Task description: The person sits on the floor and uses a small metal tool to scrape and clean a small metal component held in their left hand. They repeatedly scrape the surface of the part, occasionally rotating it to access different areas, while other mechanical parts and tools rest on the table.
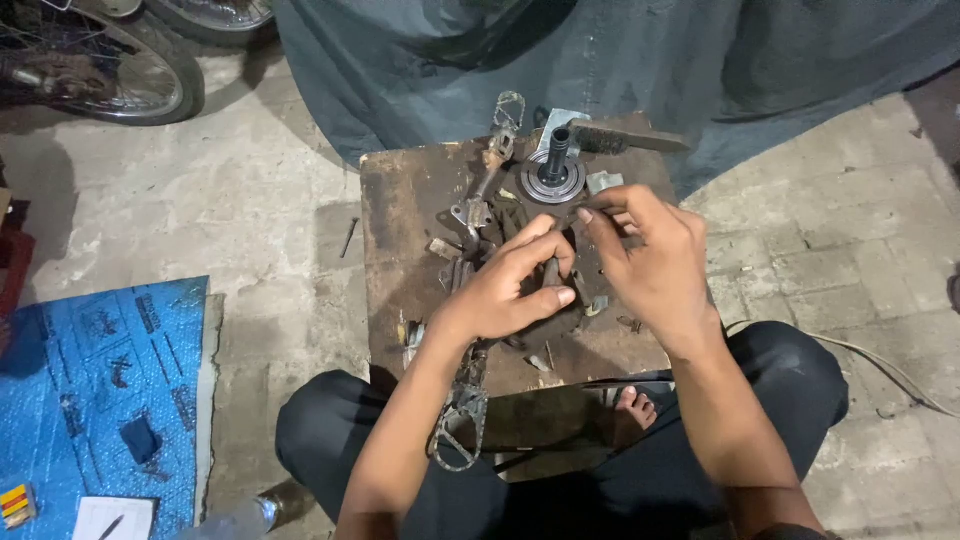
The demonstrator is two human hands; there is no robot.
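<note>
We see a dark, greasy metal part (548, 300) lying on the low wooden block (400, 220), right under both hands. The left hand (510, 285) curls over it, fingers bent and closed on the part, thumb pressed along its lower edge. The right hand (650, 255) comes in from the other side — fingers pinched together at the part's upper edge, wrist arched. Just beyond the fingertips stands a round bearing hub (553, 178) — apart from both hands

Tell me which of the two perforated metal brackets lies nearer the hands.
The perforated bracket at the board's near edge, right under the left forearm, below the left hand. The other perforated bracket lies at the board's far edge, beside the round bearing hub.
</note>
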